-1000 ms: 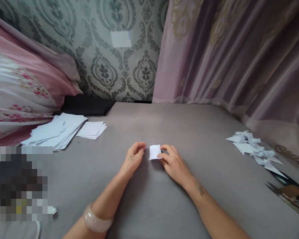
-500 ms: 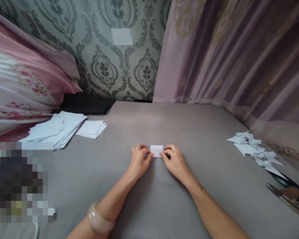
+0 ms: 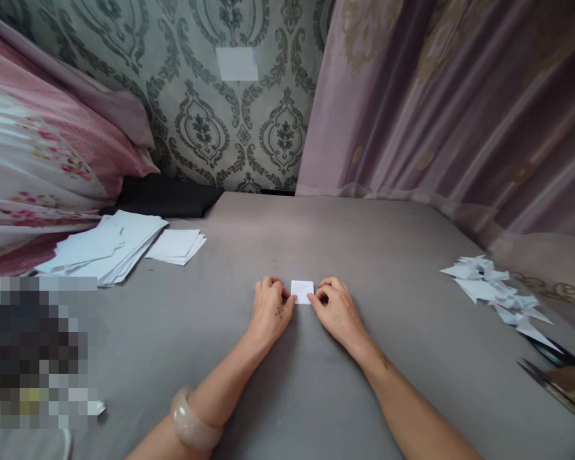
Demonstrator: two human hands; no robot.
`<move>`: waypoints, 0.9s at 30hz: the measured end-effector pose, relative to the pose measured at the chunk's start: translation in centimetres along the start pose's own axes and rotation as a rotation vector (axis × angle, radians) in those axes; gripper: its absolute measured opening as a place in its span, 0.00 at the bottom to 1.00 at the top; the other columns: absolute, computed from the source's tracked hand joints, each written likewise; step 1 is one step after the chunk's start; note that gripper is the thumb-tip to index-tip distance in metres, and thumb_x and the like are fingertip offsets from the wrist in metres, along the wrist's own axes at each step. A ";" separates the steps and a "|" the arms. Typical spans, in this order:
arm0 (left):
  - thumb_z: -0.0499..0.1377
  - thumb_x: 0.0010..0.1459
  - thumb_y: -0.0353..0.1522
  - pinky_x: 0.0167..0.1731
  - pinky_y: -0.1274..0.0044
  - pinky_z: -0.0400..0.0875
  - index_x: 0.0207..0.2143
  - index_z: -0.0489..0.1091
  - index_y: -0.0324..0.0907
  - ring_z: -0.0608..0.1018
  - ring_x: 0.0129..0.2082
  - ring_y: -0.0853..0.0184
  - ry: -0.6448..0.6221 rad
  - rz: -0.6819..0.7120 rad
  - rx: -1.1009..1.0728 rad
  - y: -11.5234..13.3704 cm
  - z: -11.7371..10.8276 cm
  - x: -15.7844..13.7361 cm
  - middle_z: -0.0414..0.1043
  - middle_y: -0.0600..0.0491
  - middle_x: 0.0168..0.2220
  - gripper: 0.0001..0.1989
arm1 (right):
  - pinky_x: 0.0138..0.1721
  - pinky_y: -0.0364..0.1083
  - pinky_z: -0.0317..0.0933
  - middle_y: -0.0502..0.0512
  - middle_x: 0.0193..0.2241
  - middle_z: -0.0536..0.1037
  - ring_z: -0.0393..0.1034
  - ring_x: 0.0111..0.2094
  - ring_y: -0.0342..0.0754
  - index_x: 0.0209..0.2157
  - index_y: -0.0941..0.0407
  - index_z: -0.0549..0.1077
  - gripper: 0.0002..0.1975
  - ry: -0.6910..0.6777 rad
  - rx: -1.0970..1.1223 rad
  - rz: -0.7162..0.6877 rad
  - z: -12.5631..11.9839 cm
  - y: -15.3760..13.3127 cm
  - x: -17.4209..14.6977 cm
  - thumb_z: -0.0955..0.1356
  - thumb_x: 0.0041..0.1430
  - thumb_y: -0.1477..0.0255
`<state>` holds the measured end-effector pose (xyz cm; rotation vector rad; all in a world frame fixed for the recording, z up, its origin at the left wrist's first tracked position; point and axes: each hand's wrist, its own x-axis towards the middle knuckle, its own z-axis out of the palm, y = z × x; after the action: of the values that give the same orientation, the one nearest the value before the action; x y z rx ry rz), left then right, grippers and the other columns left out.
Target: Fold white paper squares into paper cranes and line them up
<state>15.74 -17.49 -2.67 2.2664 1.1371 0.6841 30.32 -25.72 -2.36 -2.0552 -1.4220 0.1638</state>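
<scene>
Honestly, it's all fingertips at this spot. The small folded paper (image 3: 302, 292) lies on the gray surface (image 3: 301, 236), right in front of the person and between their two hands. The left hand (image 3: 271, 308) has thumb and finger pinching the near left corner, and the right hand (image 3: 338, 310) does the same at the near right corner, its thumb and forefinger making a little ring. Both grips look pressed together on the paper, though the fingertips are too small for me to swear to what's going on underneath. My read is they're mid-fold, squaring up the edges or firming a crease. The next move, I'd say, calls for keeping those near corners lined up and holding one side steady while the other thumb runs along the fold, nice and light so nothing skews. Over to the left there's a stack of bigger sheets (image 3: 124, 246) with a smaller stack (image 3: 174, 245) just beside it, and well off to the right sits a heap of pointy white paper shapes (image 3: 479, 291).
</scene>
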 end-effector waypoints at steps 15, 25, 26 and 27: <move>0.50 0.57 0.23 0.42 0.67 0.67 0.50 0.67 0.37 0.70 0.46 0.56 -0.242 0.338 0.449 2.2 -1.0 -1.3 0.68 0.45 0.53 0.18 | 0.42 0.47 0.60 0.55 0.38 0.70 0.64 0.39 0.49 0.47 0.45 0.74 0.15 -0.086 -0.211 -0.216 -0.9 -0.9 -0.7 0.61 0.63 0.72; 0.49 0.63 0.32 0.39 0.70 0.67 0.31 0.70 0.40 0.70 0.37 0.61 -0.049 0.238 0.274 1.5 -0.9 -0.8 0.73 0.47 0.39 0.12 | 0.43 0.48 0.60 0.58 0.39 0.70 0.65 0.41 0.50 0.52 0.54 0.70 0.19 -0.073 -0.274 -0.098 -0.9 -0.4 -0.1 0.62 0.61 0.68; 0.51 0.62 0.33 0.40 0.70 0.67 0.33 0.70 0.40 0.70 0.37 0.61 -0.013 0.207 0.250 1.1 -0.6 -0.7 0.72 0.47 0.39 0.09 | 0.43 0.48 0.60 0.58 0.40 0.70 0.65 0.41 0.51 0.53 0.54 0.69 0.19 -0.074 -0.265 -0.094 -0.9 -0.4 0.0 0.62 0.60 0.68; 0.54 0.60 0.34 0.41 0.69 0.67 0.36 0.69 0.39 0.70 0.38 0.60 0.022 0.173 0.223 0.8 -0.3 -0.5 0.70 0.46 0.39 0.08 | 0.44 0.47 0.60 0.58 0.40 0.70 0.66 0.42 0.51 0.52 0.54 0.69 0.19 -0.074 -0.255 -0.091 -0.8 -0.4 0.0 0.62 0.60 0.68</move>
<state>15.76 -18.29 -2.06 2.5746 1.0829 0.6791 30.39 -25.94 -1.51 -2.1999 -1.6511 0.0207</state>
